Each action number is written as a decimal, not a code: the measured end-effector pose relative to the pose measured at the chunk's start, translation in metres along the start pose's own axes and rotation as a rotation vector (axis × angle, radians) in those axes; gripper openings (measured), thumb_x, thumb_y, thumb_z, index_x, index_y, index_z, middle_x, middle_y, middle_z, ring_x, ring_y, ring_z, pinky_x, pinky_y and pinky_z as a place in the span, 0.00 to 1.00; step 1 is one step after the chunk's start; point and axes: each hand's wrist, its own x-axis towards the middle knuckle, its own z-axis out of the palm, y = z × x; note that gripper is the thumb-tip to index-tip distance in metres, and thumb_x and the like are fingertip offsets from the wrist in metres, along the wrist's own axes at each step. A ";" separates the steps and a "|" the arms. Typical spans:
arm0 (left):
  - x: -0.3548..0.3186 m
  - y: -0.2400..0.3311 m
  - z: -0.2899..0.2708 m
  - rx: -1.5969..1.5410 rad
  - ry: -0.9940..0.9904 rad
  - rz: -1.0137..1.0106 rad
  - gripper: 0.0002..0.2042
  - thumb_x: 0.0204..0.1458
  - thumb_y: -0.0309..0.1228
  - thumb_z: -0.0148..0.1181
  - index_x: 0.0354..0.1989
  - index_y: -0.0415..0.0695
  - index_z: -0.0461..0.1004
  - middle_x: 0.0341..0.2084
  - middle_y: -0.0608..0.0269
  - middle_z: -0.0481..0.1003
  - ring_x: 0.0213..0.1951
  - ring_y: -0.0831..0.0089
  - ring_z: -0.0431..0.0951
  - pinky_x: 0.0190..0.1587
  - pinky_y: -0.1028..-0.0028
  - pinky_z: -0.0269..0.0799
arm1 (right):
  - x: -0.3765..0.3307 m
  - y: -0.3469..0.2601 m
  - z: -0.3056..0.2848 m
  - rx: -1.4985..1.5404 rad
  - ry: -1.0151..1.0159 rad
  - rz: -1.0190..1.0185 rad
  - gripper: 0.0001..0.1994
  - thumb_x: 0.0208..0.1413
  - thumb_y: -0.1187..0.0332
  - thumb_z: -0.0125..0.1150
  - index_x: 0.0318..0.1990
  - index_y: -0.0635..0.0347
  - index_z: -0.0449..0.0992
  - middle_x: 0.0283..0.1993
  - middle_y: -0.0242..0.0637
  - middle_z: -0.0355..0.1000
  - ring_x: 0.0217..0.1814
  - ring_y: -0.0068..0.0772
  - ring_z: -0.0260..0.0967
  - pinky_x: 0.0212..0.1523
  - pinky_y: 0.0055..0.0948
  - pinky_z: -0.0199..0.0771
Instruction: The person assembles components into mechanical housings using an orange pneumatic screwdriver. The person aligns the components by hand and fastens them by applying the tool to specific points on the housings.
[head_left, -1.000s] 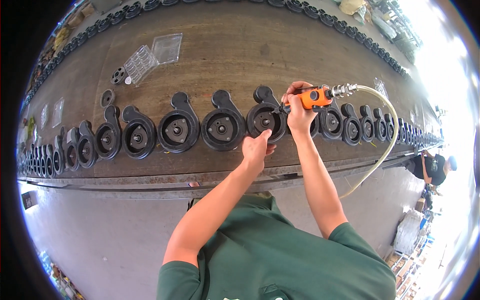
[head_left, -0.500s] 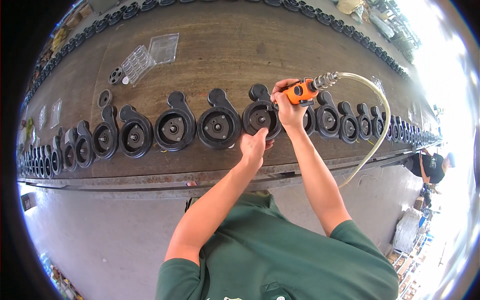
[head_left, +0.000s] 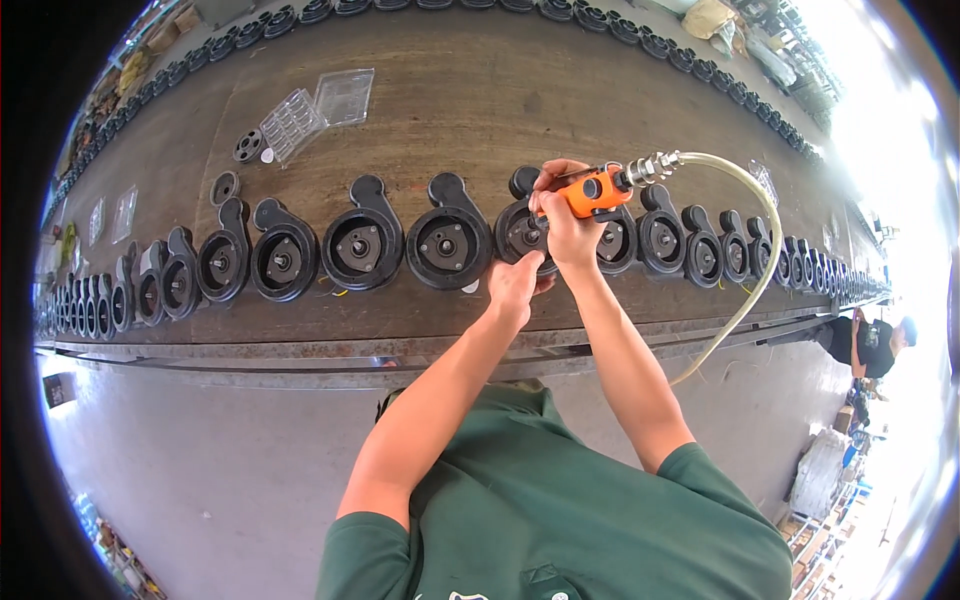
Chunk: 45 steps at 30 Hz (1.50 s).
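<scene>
My right hand (head_left: pixel 568 222) is wrapped round an orange air gun (head_left: pixel 598 193), which has a metal coupling and a clear hose (head_left: pixel 774 240) at its rear. The gun's front end is hidden by my fingers, over a black round housing (head_left: pixel 511 228) with a stubby arm on its far side. My left hand (head_left: pixel 513 284) pinches the near rim of this housing, thumb on top and fingers underneath. Part of its inside is covered by my right hand. A matching housing (head_left: pixel 449 247) stands just left, showing a central shaft and a plate.
Similar housings run in a long row along the near edge of the brown table (head_left: pixel 440 110), with another row at the far side. Clear plastic trays (head_left: pixel 343 97) and loose black rings (head_left: pixel 225 188) lie beyond the row. A person (head_left: pixel 868 345) stands at far right.
The view has shifted slightly, so the row sits a little further right. My right hand and the air gun have moved a little left over the same housing; my left hand keeps its rim.
</scene>
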 end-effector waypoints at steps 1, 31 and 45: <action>0.000 0.001 0.000 0.010 0.004 -0.005 0.43 0.51 0.29 0.70 0.64 0.24 0.43 0.50 0.45 0.71 0.41 0.62 0.82 0.40 0.65 0.86 | -0.001 0.002 0.000 0.004 0.008 0.010 0.13 0.50 0.83 0.56 0.44 0.68 0.73 0.34 0.37 0.75 0.28 0.23 0.72 0.28 0.22 0.74; -0.004 0.005 0.001 0.076 0.018 -0.052 0.35 0.54 0.34 0.69 0.65 0.39 0.55 0.54 0.56 0.72 0.47 0.66 0.81 0.40 0.65 0.86 | -0.005 0.021 0.000 -0.153 -0.163 0.000 0.11 0.50 0.83 0.56 0.43 0.65 0.71 0.33 0.37 0.73 0.31 0.24 0.71 0.32 0.24 0.75; -0.016 0.007 0.009 -0.002 0.001 0.019 0.19 0.59 0.32 0.62 0.47 0.26 0.68 0.44 0.49 0.77 0.39 0.62 0.83 0.40 0.62 0.85 | -0.002 0.020 0.007 -0.118 -0.075 -0.040 0.07 0.45 0.82 0.60 0.35 0.69 0.77 0.30 0.36 0.76 0.31 0.24 0.75 0.33 0.24 0.76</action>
